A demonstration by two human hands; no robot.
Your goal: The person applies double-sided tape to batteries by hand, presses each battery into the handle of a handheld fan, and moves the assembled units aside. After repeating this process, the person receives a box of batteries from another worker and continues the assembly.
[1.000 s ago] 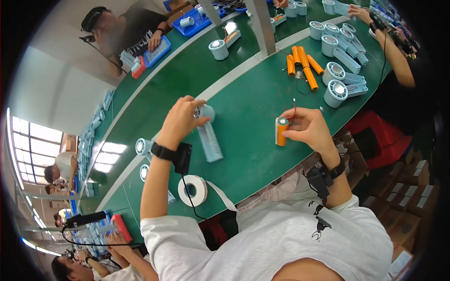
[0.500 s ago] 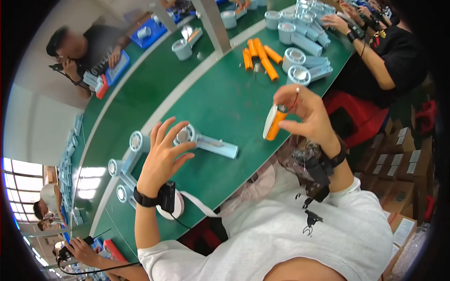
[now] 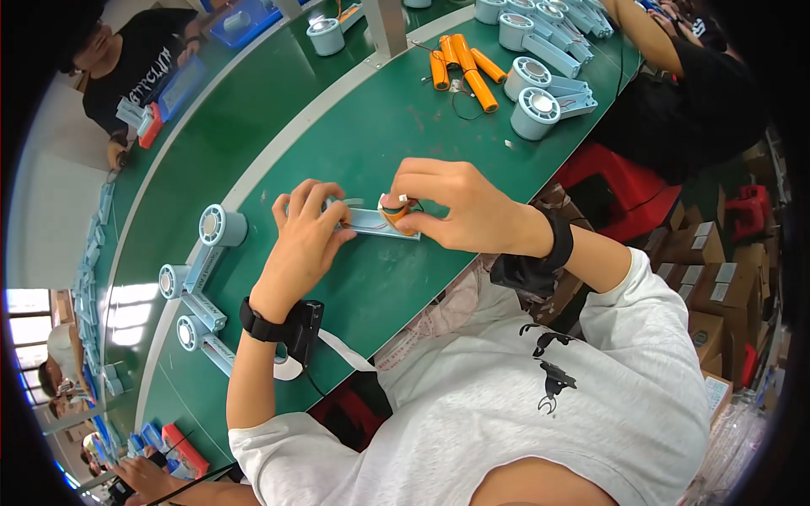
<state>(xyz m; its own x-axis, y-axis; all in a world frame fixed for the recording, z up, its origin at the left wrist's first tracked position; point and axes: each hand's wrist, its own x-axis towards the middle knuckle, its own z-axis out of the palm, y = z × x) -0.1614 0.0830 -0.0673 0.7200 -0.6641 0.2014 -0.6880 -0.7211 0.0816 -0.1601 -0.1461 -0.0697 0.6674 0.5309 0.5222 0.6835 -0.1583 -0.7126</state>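
My left hand (image 3: 302, 239) presses down on a pale blue plastic fan housing (image 3: 378, 223) that lies flat on the green table (image 3: 371, 126). My right hand (image 3: 451, 205) grips an orange cylinder (image 3: 393, 215), a battery-like cell with a small white end piece, and holds it against the handle part of the housing. Both hands nearly meet over the part. Its round head is hidden under my left fingers. Black bands sit on both wrists.
Three similar blue housings (image 3: 202, 253) lie at the left. More orange cylinders (image 3: 460, 63) and blue housings (image 3: 540, 93) sit far right. A roll of white tape (image 3: 291, 367) rests by my left wrist. Other people work across (image 3: 135, 59) and beside (image 3: 675, 93).
My right hand has brought the orange cylinder down from the air onto the housing. My left hand has slid the housing nearer and now holds it flat.
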